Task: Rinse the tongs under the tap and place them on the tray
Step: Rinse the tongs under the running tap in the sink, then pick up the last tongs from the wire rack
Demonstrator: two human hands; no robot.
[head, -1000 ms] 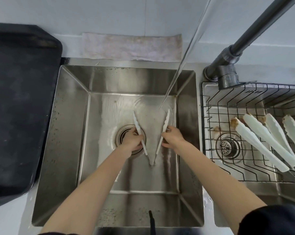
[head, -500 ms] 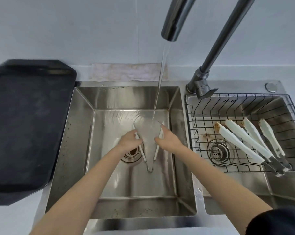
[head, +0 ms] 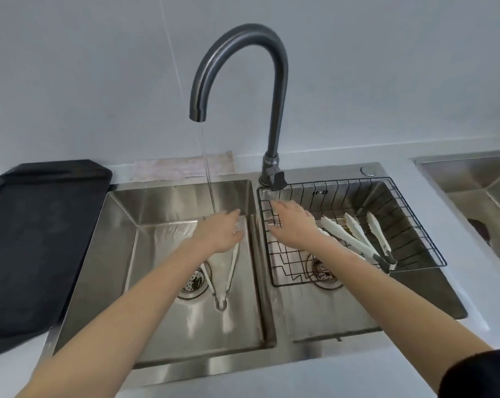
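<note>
One hand (head: 292, 225) now off tongs (head: 223, 271)

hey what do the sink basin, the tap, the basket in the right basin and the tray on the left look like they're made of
Left sink basin: brushed stainless steel by its grey, streaky sheen.
Curved gooseneck tap: dark metal with a dull gunmetal finish.
Black wire basket: thin metal wire, probably coated, since it looks matt black.
Flat black tray: matt and dark; plastic or coated metal, unclear which.

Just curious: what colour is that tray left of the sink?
Black tray, shown in the head view.
</note>
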